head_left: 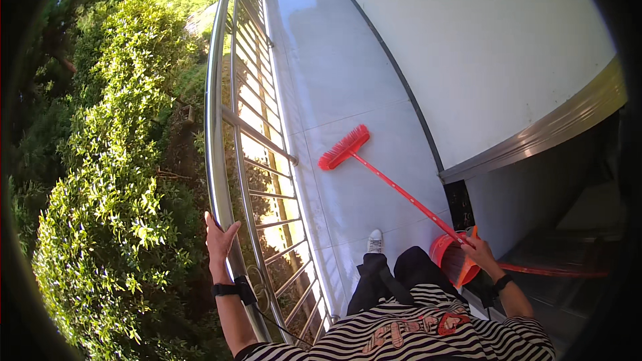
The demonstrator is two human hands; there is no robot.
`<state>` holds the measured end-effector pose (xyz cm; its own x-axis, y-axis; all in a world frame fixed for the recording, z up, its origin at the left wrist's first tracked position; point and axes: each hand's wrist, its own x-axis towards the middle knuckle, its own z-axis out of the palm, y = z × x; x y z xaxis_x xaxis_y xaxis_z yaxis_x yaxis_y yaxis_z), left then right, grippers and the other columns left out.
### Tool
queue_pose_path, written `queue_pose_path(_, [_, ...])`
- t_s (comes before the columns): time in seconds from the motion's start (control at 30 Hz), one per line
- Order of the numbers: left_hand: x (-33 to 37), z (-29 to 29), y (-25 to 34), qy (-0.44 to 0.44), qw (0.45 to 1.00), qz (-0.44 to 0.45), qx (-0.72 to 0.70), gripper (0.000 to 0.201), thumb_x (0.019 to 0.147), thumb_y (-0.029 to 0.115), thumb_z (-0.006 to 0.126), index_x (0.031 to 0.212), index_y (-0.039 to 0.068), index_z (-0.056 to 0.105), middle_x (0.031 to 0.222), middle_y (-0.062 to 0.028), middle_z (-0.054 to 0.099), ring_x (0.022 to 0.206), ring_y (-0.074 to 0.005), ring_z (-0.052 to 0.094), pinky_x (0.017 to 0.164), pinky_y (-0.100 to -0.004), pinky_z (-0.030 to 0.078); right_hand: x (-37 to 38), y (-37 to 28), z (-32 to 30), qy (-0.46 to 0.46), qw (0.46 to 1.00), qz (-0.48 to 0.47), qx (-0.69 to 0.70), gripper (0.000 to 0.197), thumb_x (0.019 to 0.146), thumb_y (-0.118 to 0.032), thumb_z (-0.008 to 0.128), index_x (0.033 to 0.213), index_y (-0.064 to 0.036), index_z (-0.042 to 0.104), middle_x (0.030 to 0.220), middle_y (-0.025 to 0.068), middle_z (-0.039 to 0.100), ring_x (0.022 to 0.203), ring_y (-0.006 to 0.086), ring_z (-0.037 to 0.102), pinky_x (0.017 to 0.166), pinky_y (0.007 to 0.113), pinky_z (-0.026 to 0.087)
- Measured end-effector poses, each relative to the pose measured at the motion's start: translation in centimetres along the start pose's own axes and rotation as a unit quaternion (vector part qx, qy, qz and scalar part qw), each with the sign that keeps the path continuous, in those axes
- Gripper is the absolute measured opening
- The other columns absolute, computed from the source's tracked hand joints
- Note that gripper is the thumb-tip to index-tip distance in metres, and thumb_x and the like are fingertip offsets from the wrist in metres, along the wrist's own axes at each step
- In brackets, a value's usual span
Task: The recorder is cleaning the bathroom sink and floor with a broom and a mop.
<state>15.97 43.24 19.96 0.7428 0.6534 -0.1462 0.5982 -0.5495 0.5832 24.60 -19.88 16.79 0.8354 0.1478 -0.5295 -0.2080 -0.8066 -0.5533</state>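
A red push broom (391, 184) slants across the floor, its bristled head on the grey tiles ahead of me. My right hand (479, 254) is closed around the upper part of its red pole. Just beside that hand is a red and orange dustpan (444, 249), partly hidden by the hand and my leg. A red pole also runs right past my wrist; I cannot tell whether it belongs to the broom or the dustpan. My left hand (219, 244) lies against the metal railing (215, 127), thumb apart from its fingers.
The tiled walkway (348, 60) runs ahead between the railing and a white wall (495, 47). A dark recess (568, 214) lies to the right under a metal trim (542, 130). Leafy bushes (127, 147) stand beyond the railing. My white shoe (376, 241) is on the floor.
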Motion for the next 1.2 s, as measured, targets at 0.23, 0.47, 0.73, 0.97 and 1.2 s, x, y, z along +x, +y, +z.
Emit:
queue_pose_path(0.23, [11.8,1.5,4.8,0.098,0.987,0.038,0.119,0.079,0.06,0.037,0.07,0.118,0.004,0.029,0.105,-0.0206,0.047,0.093,-0.034,0.05,0.076,-0.0387,0.042,0.3,0.8,-7.0,-0.029,0.994,0.074,-0.073,0.033,0.074,-0.025,0.055,0.104,-0.0108,0.056,0.072,0.0127,0.059,0.067,0.024,0.059,0.059,0.031,0.044])
queue_pose_path(0.47, [18.5,2.0,7.2,0.111,0.978,-0.109,0.136,0.056,0.057,0.04,0.071,0.087,0.001,0.043,0.079,-0.016,0.057,0.073,-0.0333,0.056,0.065,-0.0394,0.043,13.4,-6.6,-10.6,-0.059,0.989,-0.01,-0.138,0.033,0.076,-0.024,0.051,0.106,-0.0109,0.054,0.075,0.0145,0.058,0.068,0.0279,0.057,0.06,0.032,0.043])
queue_pose_path(0.73, [16.0,2.1,9.0,0.173,0.96,-0.177,0.131,0.046,0.056,0.033,0.071,0.079,0.006,0.041,0.069,-0.011,0.055,0.064,-0.0296,0.055,0.059,-0.0363,0.043,43.6,-21.9,-2.9,-0.126,0.966,-0.103,-0.201,0.032,0.078,-0.029,0.045,0.106,-0.0144,0.051,0.079,0.0161,0.058,0.075,0.0336,0.055,0.065,0.042,0.043])
queue_pose_path(0.97, [16.5,2.6,10.0,0.181,0.953,-0.211,0.119,0.045,0.053,0.029,0.072,0.079,0.008,0.041,0.067,-0.0097,0.052,0.062,-0.0281,0.055,0.057,-0.0346,0.043,58.4,-34.6,1.8,-0.039,0.936,-0.278,-0.212,0.027,0.081,-0.023,0.042,0.104,-0.0105,0.047,0.075,0.0153,0.058,0.072,0.0328,0.055,0.061,0.042,0.042])
queue_pose_path(1.2, [16.4,2.7,9.1,0.156,0.951,-0.245,0.106,0.047,0.051,0.029,0.072,0.08,0.008,0.043,0.068,-0.0096,0.053,0.062,-0.0264,0.055,0.057,-0.0333,0.043,46.8,-23.0,-6.9,-0.013,0.981,-0.132,-0.145,0.039,0.078,-0.035,0.047,0.114,-0.02,0.047,0.081,0.0141,0.06,0.075,0.0322,0.057,0.065,0.038,0.044])
